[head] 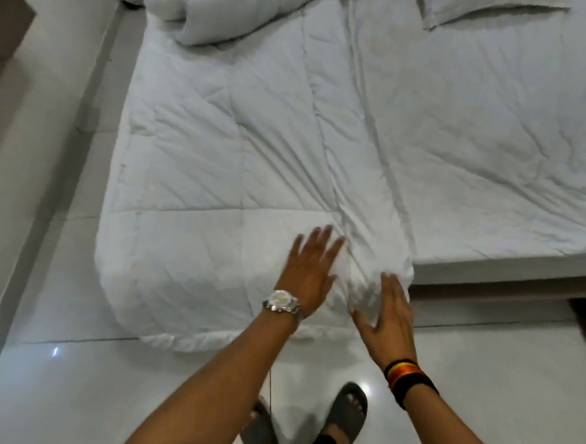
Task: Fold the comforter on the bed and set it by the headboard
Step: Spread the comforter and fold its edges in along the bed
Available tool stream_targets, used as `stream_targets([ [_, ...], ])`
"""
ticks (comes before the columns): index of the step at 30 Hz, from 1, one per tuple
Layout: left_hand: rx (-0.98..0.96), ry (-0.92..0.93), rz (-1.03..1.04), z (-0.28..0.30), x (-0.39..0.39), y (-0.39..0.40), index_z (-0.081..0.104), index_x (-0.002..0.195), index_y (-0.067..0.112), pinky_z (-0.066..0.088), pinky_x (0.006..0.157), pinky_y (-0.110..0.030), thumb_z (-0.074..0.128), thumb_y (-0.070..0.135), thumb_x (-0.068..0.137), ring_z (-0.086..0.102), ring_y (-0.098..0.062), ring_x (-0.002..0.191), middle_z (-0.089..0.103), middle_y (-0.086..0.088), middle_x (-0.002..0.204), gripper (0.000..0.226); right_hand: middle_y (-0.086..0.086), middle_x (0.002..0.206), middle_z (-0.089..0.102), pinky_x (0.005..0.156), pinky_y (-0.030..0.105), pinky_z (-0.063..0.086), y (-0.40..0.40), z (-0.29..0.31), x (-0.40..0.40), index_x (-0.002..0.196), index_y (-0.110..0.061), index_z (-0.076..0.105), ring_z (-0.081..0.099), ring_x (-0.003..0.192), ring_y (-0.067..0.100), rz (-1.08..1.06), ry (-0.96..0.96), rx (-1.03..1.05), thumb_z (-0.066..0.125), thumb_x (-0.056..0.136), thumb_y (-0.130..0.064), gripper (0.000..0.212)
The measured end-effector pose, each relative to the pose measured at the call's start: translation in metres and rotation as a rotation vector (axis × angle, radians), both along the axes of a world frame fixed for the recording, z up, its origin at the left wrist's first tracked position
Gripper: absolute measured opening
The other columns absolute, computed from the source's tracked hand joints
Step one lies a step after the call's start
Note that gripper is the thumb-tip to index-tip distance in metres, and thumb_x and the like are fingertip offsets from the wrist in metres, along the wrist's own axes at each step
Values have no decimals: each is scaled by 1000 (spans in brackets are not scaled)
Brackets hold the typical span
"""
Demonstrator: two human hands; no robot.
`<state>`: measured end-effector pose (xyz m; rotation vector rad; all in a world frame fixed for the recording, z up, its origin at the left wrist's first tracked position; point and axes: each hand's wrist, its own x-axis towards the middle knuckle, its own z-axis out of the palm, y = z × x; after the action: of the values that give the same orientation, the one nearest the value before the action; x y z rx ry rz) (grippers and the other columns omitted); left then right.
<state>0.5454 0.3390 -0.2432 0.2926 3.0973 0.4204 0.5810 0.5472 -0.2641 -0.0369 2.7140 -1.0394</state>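
A white quilted comforter (227, 156) lies folded lengthwise over the left half of the bed, and its near end hangs over the foot edge toward the floor. My left hand (310, 274), with a silver watch on the wrist, rests flat on the comforter's near end with fingers spread. My right hand (387, 316), with a striped wristband, presses flat against the bunched near right corner of the comforter. Neither hand grips the fabric. The headboard is out of view.
The bare white mattress (495, 148) fills the right half. A pillow (486, 10) lies at the top right and a rolled white bundle (208, 10) at the top left. Glossy white floor tiles (68, 397) surround the bed. My sandalled feet (343, 417) stand near the foot edge.
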Motion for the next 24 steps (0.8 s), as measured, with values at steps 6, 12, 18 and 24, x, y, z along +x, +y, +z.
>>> stream_targets([
  [6, 101, -3, 707, -17, 96, -173, 20, 162, 16, 7, 124, -49, 40, 48, 101, 10, -26, 157, 12, -10, 170, 73, 7, 173, -4, 128, 54, 1, -117, 4, -21, 166, -23, 6, -4, 160, 25, 512, 198, 202, 42, 98, -60, 86],
  [12, 302, -29, 1171, -41, 157, -290, 13, 161, 4, 12, 126, -46, 50, 46, 103, 9, -31, 157, 9, -17, 169, 81, 8, 172, -11, 126, 58, -2, -257, 6, -20, 165, -26, 0, -12, 159, 26, 798, 252, 252, 51, 100, -58, 89],
  [18, 676, -64, 1312, -66, 162, -358, 28, 158, 18, 33, 120, -47, 52, 82, 77, 36, -28, 148, 37, -8, 162, 106, 7, 172, -14, 125, 59, -7, -362, -5, 2, 165, -27, -4, -14, 158, 26, 906, 255, 314, 52, 97, -62, 95],
  [24, 933, -72, 1251, -52, 176, -377, 72, 102, 20, 59, 87, -40, 78, 51, 83, 70, -24, 93, 74, 2, 97, 37, 6, 172, -15, 123, 62, -10, -410, -16, 28, 165, -28, -6, -15, 159, 26, 888, 240, 395, 47, 97, -67, 95],
])
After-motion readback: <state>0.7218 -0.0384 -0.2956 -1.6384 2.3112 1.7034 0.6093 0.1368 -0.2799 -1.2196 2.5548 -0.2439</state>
